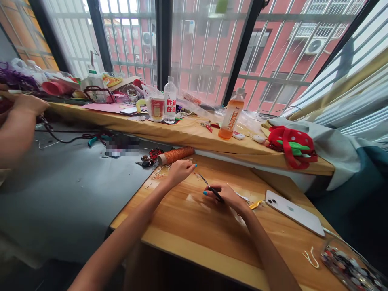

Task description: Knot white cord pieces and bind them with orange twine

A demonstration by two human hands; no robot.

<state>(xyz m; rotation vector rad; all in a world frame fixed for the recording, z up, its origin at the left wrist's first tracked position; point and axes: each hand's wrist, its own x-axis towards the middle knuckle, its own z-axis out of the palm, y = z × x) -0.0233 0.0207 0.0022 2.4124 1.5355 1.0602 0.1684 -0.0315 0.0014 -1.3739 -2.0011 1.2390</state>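
Note:
My left hand [181, 171] is closed in a pinch above the wooden table [182, 218]. A small pale and orange bit shows just past its fingertips, too small to make out. To the right of it, my right hand [227, 196] is closed round the black handles of a pair of scissors [216, 193]. Their blades point up and left, toward the left fingertips. Behind my left hand lies a spool of orange cord [176, 155] on its side, with pale thread scraps [157, 173] near it.
A white phone [294, 212] with a cable lies on the right, behind a clear container of beads [348, 262]. On the ledge stand a water bottle [170, 101], an amber drink bottle [232, 115] and a cup [157, 108]. Another person's arm [18, 129] works at far left.

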